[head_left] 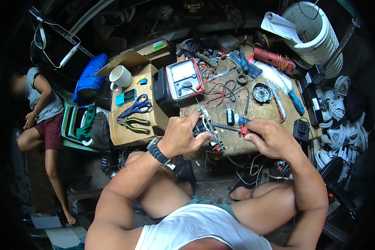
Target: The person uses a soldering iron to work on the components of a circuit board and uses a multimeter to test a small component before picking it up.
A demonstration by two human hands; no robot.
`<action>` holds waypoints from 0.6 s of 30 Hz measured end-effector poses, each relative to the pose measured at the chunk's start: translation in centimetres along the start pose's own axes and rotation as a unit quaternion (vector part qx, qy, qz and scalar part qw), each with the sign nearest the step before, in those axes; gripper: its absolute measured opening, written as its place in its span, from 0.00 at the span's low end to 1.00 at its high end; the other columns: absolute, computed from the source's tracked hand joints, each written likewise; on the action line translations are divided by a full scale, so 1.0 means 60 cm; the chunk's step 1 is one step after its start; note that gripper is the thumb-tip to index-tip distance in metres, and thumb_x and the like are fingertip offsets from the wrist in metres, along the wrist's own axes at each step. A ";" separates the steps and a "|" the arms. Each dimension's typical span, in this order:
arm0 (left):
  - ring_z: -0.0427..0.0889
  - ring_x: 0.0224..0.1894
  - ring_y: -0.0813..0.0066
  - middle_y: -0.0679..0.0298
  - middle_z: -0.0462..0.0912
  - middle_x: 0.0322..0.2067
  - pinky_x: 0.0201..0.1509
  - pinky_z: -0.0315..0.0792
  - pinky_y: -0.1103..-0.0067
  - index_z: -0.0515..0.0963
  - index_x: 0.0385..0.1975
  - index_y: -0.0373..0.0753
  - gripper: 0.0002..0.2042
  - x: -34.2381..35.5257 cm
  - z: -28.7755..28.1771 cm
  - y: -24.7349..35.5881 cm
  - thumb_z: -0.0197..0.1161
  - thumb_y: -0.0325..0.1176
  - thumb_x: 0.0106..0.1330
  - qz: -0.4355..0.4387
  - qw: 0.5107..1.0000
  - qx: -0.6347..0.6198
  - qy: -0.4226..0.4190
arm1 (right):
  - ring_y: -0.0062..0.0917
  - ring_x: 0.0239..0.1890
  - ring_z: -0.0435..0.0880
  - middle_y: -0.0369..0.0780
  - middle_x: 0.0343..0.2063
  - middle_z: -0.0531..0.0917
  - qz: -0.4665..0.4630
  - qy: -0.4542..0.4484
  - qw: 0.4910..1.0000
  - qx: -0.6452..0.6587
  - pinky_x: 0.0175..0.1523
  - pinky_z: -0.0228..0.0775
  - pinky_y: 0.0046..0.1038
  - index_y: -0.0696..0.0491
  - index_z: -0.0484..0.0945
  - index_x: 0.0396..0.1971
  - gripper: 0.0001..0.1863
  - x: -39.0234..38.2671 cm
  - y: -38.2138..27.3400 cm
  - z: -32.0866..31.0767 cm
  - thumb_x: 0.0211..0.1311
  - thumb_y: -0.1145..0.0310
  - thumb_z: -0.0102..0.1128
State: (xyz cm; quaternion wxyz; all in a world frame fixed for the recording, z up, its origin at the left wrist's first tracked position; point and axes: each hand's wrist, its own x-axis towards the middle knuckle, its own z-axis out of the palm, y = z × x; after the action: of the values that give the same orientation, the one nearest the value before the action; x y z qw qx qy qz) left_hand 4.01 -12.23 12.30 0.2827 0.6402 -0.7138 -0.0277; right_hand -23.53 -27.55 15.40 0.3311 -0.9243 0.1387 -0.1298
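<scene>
My left hand (pixel 182 135) grips a green circuit board (pixel 212 130) with a black cylindrical part behind it, holding it tilted over the table's near edge. My right hand (pixel 271 137) is closed on the red handle of what looks like a soldering iron (pixel 227 126). Its metal barrel points left, and the tip meets or nearly meets the board's face. Just beyond the right fingers lies a screwdriver (pixel 246 106) with a blue handle. A small dark cylinder (pixel 230 116) stands near it on the wooden table (pixel 221 141).
Left on cardboard (pixel 116 118) are scissors (pixel 136 106), pliers (pixel 133 124), a blue phone (pixel 126 97) and a mug (pixel 121 76). An analog multimeter (pixel 184 78) with leads lies beyond. Right are an angle grinder (pixel 275 58), a white bucket (pixel 316 37) and a seated person (pixel 46 96) far left.
</scene>
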 end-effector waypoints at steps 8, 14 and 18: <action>0.87 0.31 0.44 0.45 0.86 0.31 0.36 0.80 0.63 0.78 0.56 0.31 0.30 0.004 -0.018 0.003 0.77 0.41 0.56 -0.051 0.996 0.001 -0.077 | 0.49 0.37 0.82 0.48 0.31 0.80 0.001 0.009 1.000 -0.020 0.43 0.74 0.46 0.57 0.80 0.37 0.08 -0.002 -0.007 -0.004 0.66 0.68 0.66; 0.82 0.22 0.44 0.49 0.76 0.16 0.27 0.74 0.62 0.78 0.33 0.32 0.26 0.012 -0.010 0.002 0.78 0.53 0.57 -0.003 1.000 -0.015 -0.011 | 0.47 0.38 0.82 0.47 0.31 0.80 0.012 0.008 0.999 -0.035 0.43 0.74 0.45 0.56 0.81 0.38 0.08 -0.004 -0.009 -0.006 0.67 0.67 0.66; 0.82 0.22 0.44 0.48 0.76 0.16 0.27 0.74 0.62 0.79 0.33 0.32 0.26 0.017 -0.010 0.007 0.78 0.53 0.56 -0.008 1.000 -0.019 -0.006 | 0.47 0.38 0.82 0.47 0.31 0.80 0.016 0.007 0.999 -0.034 0.43 0.74 0.46 0.57 0.80 0.37 0.08 -0.006 -0.007 -0.009 0.67 0.67 0.66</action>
State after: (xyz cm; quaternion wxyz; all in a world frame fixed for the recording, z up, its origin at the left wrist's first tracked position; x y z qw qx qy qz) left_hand 3.88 -12.93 13.32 0.2906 0.6399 -0.7098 -0.0471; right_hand -23.94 -27.39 16.02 0.3005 -0.9318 0.1601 -0.1259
